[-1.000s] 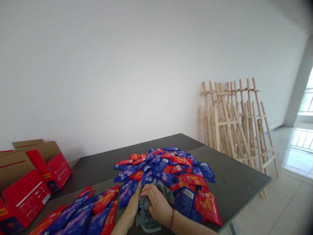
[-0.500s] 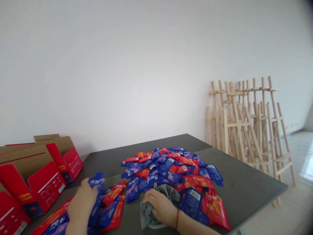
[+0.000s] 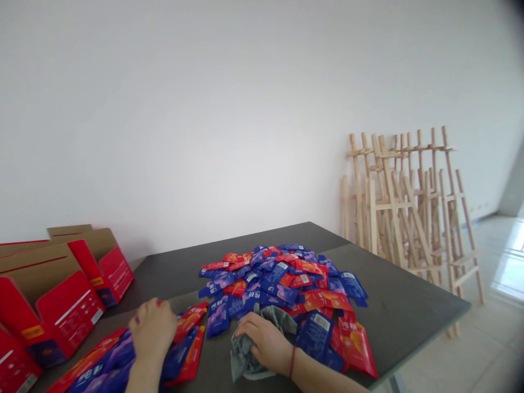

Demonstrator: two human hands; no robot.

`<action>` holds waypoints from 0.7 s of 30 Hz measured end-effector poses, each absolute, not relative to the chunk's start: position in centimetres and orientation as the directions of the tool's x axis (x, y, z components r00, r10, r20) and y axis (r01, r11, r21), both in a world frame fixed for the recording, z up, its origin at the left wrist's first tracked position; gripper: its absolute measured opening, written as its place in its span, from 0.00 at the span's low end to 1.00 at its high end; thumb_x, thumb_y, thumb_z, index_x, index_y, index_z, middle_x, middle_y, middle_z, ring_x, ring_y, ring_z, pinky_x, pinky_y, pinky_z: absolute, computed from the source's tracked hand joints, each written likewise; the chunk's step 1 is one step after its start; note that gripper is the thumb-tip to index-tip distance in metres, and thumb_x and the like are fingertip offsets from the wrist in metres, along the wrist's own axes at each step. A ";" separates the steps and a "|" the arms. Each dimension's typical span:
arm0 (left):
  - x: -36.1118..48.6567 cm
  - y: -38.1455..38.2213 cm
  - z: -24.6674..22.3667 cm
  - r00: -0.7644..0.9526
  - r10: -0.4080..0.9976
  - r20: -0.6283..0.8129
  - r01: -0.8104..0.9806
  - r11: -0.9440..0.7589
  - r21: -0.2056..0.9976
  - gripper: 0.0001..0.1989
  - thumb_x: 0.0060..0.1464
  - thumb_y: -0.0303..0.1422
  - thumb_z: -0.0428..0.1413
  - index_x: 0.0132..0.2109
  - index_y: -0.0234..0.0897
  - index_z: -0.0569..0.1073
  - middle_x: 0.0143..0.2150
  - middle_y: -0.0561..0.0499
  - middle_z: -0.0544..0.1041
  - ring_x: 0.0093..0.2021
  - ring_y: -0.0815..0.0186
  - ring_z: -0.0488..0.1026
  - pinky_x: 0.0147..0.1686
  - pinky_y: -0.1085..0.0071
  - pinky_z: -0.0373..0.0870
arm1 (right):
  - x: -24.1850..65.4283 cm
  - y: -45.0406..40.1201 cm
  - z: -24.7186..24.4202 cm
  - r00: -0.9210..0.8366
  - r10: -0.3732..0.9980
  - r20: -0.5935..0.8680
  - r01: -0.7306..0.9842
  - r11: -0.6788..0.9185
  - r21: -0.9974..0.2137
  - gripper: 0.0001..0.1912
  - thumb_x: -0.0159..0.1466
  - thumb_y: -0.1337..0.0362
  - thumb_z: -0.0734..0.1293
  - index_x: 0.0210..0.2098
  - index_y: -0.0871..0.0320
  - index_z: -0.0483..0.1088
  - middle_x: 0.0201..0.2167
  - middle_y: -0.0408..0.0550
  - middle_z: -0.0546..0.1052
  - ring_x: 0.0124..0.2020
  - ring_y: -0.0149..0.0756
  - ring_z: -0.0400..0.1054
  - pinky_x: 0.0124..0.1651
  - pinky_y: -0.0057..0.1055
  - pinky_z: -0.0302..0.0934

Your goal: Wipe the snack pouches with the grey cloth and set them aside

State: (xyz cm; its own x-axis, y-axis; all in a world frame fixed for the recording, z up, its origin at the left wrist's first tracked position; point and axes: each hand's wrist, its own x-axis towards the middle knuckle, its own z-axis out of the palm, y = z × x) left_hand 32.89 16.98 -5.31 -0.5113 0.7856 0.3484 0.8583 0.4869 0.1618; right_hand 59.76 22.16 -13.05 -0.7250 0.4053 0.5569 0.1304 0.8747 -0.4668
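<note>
My right hand (image 3: 268, 341) is closed on a crumpled grey cloth (image 3: 245, 355), pressed to the tabletop at the near edge of a large heap of blue and red pouches (image 3: 268, 289). At lower left, my left hand (image 3: 153, 330) reaches over smaller pouches, fingers pointing down and partly hidden or blurred. Beneath and left of it lie blue pouches (image 3: 94, 376) and a red pouch (image 3: 88, 360), overlapping. On its right are another red pouch (image 3: 190, 322) and a blue one (image 3: 179, 355). Whether the left fingers grip a pouch is unclear.
Open red cardboard boxes (image 3: 67, 314) line the left side of the dark table (image 3: 403, 284). Wooden easels (image 3: 403, 213) lean against the white wall at right, beyond the table's edge.
The blue pouch that stood upright in my left hand no longer shows there; more blue overlaps at the left group. My right hand stays on the cloth. The view has shifted slightly.
</note>
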 end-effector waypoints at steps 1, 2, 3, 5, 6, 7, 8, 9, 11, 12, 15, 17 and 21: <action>34.6 17.6 -5.7 -0.400 0.846 0.352 0.912 0.407 0.059 0.17 0.54 0.33 0.46 0.44 0.32 0.75 0.56 0.34 0.71 0.58 0.45 0.63 0.54 0.51 0.58 | 59.7 22.2 -13.1 -0.723 0.404 0.560 0.130 0.876 -0.464 0.28 0.47 0.78 0.58 0.46 0.58 0.68 0.45 0.50 0.70 0.49 0.38 0.63 0.54 0.31 0.59; 36.3 18.2 -6.1 -0.308 0.899 0.311 0.946 0.325 -0.003 0.18 0.56 0.37 0.46 0.42 0.32 0.76 0.50 0.35 0.74 0.54 0.48 0.67 0.53 0.54 0.59 | 59.7 22.3 -13.1 -0.721 0.404 0.563 0.130 0.877 -0.462 0.28 0.47 0.78 0.58 0.46 0.58 0.68 0.45 0.50 0.70 0.49 0.38 0.63 0.54 0.31 0.59; 38.0 18.8 -6.5 -0.263 0.925 0.275 0.959 0.282 -0.029 0.20 0.56 0.42 0.46 0.42 0.31 0.76 0.47 0.35 0.76 0.52 0.47 0.69 0.52 0.54 0.60 | 59.8 22.3 -13.1 -0.718 0.404 0.566 0.130 0.878 -0.461 0.28 0.47 0.78 0.58 0.46 0.58 0.68 0.45 0.50 0.70 0.49 0.38 0.63 0.54 0.31 0.59; 40.8 19.5 -7.5 -0.210 0.956 0.203 0.974 0.223 -0.046 0.24 0.55 0.45 0.48 0.44 0.27 0.75 0.46 0.32 0.77 0.51 0.45 0.70 0.52 0.54 0.60 | 59.8 22.3 -13.1 -0.714 0.405 0.571 0.130 0.878 -0.460 0.27 0.47 0.78 0.58 0.46 0.58 0.68 0.45 0.50 0.70 0.49 0.38 0.63 0.54 0.31 0.59; 41.8 19.6 -7.9 -0.201 0.962 0.184 0.976 0.213 -0.046 0.25 0.55 0.45 0.49 0.45 0.26 0.75 0.46 0.31 0.77 0.51 0.45 0.70 0.52 0.54 0.60 | 59.8 22.3 -13.0 -0.713 0.404 0.573 0.129 0.879 -0.459 0.27 0.47 0.78 0.58 0.46 0.58 0.68 0.45 0.50 0.70 0.49 0.38 0.63 0.54 0.31 0.59; 42.5 19.7 -8.3 -0.199 0.966 0.166 0.977 0.209 -0.044 0.25 0.55 0.44 0.49 0.46 0.25 0.74 0.46 0.30 0.77 0.51 0.45 0.70 0.52 0.55 0.60 | 59.8 22.2 -13.0 -0.711 0.404 0.576 0.127 0.879 -0.459 0.27 0.47 0.78 0.58 0.46 0.58 0.68 0.45 0.50 0.70 0.49 0.38 0.63 0.54 0.31 0.59; 42.9 19.7 -8.6 -0.203 0.967 0.152 0.977 0.211 -0.041 0.24 0.55 0.42 0.50 0.46 0.24 0.74 0.46 0.30 0.77 0.51 0.45 0.71 0.51 0.56 0.61 | 59.8 22.2 -12.9 -0.710 0.402 0.578 0.124 0.879 -0.459 0.27 0.47 0.78 0.58 0.46 0.58 0.68 0.45 0.50 0.70 0.49 0.37 0.63 0.54 0.30 0.59; 43.1 19.6 -8.8 -0.210 0.968 0.140 0.976 0.217 -0.037 0.22 0.55 0.40 0.50 0.47 0.24 0.74 0.45 0.30 0.77 0.51 0.45 0.71 0.50 0.57 0.62 | 59.8 22.2 -12.9 -0.710 0.400 0.579 0.121 0.880 -0.460 0.27 0.47 0.78 0.58 0.46 0.58 0.68 0.45 0.50 0.70 0.49 0.37 0.63 0.54 0.30 0.59; 43.3 19.5 -9.0 -0.226 0.967 0.115 0.973 0.230 -0.024 0.20 0.56 0.35 0.50 0.48 0.23 0.73 0.46 0.30 0.77 0.51 0.46 0.71 0.48 0.59 0.64 | 59.8 22.2 -12.9 -0.709 0.399 0.581 0.120 0.881 -0.458 0.27 0.47 0.78 0.58 0.46 0.58 0.67 0.45 0.50 0.70 0.49 0.37 0.63 0.54 0.31 0.59; 43.3 19.4 -9.0 -0.232 0.967 0.105 0.972 0.235 -0.016 0.19 0.56 0.32 0.49 0.49 0.23 0.73 0.47 0.29 0.77 0.51 0.47 0.71 0.48 0.60 0.65 | 59.8 22.2 -12.9 -0.709 0.400 0.580 0.123 0.881 -0.456 0.27 0.47 0.78 0.58 0.46 0.58 0.67 0.45 0.50 0.69 0.49 0.37 0.63 0.54 0.31 0.59; 43.5 19.2 -9.0 -0.237 0.968 0.084 0.972 0.236 0.025 0.19 0.55 0.23 0.44 0.50 0.21 0.72 0.50 0.28 0.75 0.52 0.49 0.72 0.47 0.62 0.65 | 59.8 22.3 -13.0 -0.719 0.405 0.565 0.137 0.879 -0.456 0.29 0.46 0.79 0.57 0.47 0.58 0.67 0.46 0.51 0.69 0.49 0.38 0.63 0.54 0.33 0.59; 43.5 19.1 -8.9 -0.236 0.969 0.075 0.971 0.231 0.067 0.21 0.55 0.20 0.40 0.50 0.20 0.71 0.50 0.27 0.75 0.52 0.48 0.72 0.46 0.61 0.66 | 59.8 22.3 -13.0 -0.723 0.408 0.558 0.138 0.876 -0.462 0.30 0.46 0.79 0.57 0.48 0.57 0.66 0.47 0.50 0.69 0.50 0.38 0.63 0.54 0.33 0.59; 42.7 19.4 -8.7 -0.241 0.969 0.057 0.953 0.225 0.201 0.22 0.55 0.21 0.42 0.54 0.25 0.69 0.48 0.30 0.77 0.50 0.49 0.74 0.47 0.59 0.66 | 60.0 22.2 -12.8 -0.675 0.441 0.592 0.132 0.861 -0.491 0.29 0.47 0.79 0.58 0.47 0.57 0.67 0.46 0.50 0.69 0.49 0.38 0.63 0.54 0.33 0.59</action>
State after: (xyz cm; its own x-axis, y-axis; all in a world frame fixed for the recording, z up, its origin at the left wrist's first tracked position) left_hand 42.72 19.40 -8.70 -0.2411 0.9688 0.0574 0.9532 0.2253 0.2015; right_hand 59.95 22.22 -12.84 -0.6749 0.4410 0.5917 0.1324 0.8612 -0.4908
